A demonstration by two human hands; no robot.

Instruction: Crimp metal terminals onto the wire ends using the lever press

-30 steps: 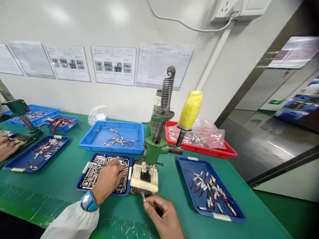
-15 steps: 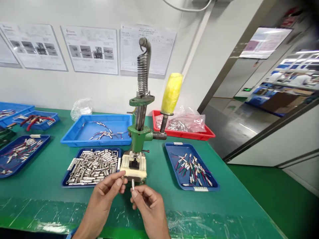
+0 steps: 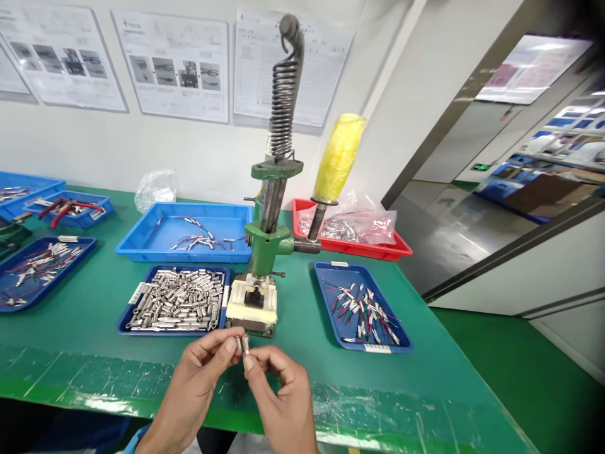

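Note:
My left hand [image 3: 198, 375] and my right hand [image 3: 278, 394] meet low in the middle, in front of the green hand press [image 3: 265, 243]. Each pinches a small metal sleeve [image 3: 242, 343] between thumb and fingertips, and the two sleeves stand side by side, nearly touching. Just behind my left hand lies a dark blue tray of metal sleeves [image 3: 177, 301]. The press has a white fixture block [image 3: 252, 306], a coil spring on top and a yellow-wrapped lever handle [image 3: 338, 157].
A dark blue tray with short coloured wires [image 3: 362, 306] lies right of the press. Behind are a blue tray with a few wires [image 3: 189, 233] and a red tray with a plastic bag [image 3: 350, 230]. More blue trays [image 3: 38, 265] sit at the left. The bench drops off on the right.
My left hand left the sleeve tray and came to my right hand, so both now hold sleeves together. The view has shifted closer to the press.

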